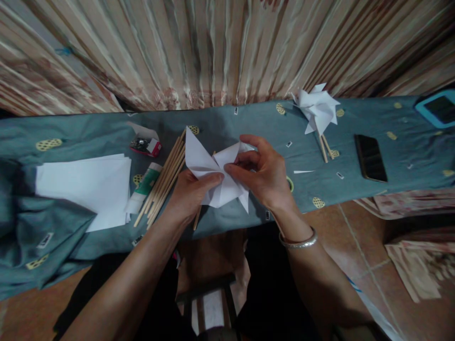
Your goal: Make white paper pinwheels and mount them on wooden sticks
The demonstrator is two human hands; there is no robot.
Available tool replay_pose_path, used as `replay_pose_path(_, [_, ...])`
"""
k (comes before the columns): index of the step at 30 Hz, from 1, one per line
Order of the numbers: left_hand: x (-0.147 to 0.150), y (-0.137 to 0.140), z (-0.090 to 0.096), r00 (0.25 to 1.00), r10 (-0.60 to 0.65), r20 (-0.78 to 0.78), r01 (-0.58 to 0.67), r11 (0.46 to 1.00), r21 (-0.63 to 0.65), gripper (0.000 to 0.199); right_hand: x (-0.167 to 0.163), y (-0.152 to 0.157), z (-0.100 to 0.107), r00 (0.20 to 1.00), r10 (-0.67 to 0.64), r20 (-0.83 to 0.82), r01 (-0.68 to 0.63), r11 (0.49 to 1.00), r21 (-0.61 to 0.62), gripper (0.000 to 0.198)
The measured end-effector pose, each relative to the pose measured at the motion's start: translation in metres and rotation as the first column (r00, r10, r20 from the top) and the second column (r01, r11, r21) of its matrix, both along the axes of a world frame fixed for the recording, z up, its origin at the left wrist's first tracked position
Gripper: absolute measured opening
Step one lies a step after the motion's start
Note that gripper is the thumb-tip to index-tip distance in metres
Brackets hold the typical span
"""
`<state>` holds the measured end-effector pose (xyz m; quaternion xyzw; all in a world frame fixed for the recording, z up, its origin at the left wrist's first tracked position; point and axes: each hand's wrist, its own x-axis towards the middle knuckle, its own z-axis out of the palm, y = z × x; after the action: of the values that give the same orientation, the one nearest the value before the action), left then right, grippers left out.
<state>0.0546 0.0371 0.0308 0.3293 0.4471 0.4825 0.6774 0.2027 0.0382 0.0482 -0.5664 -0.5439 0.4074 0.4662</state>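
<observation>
A white paper pinwheel (227, 187) is held between both my hands above the cloth, its blades partly folded toward the middle. My left hand (194, 189) grips it from the left, the thumb pressed near the centre. From the right, my right hand (265, 173) pinches a folded paper blade with thumb and fingers close to the centre. Below the paper a thin wooden stick (197, 218) shows; whether it is joined to the paper I cannot tell. A bundle of wooden sticks (167, 177) lies just left of my left hand.
White paper sheets (85, 187), a glue stick (145, 187) and an open small box (145, 142) of metal pieces lie left. Finished pinwheels (318, 109) on sticks, a phone (370, 157) and a blue-framed device (439, 109) lie right. A curtain (213, 52) hangs behind.
</observation>
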Motion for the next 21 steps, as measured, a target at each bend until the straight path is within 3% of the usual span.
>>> replay_pose_path(13, [0.0,-0.0001,-0.005,1.0,0.029,0.009,-0.029,0.998,-0.047,0.028,-0.0004,-0.0059,0.0007,0.971,-0.013,0.237,-0.003,0.998,0.067,0.061])
replay_pose_path(21, [0.0002,-0.0002,-0.0073,0.999,0.044,0.031,-0.042,0.997,-0.065,0.029,-0.0025,-0.01,0.0015,0.976,-0.005,0.216,-0.009,0.998,0.063,0.061])
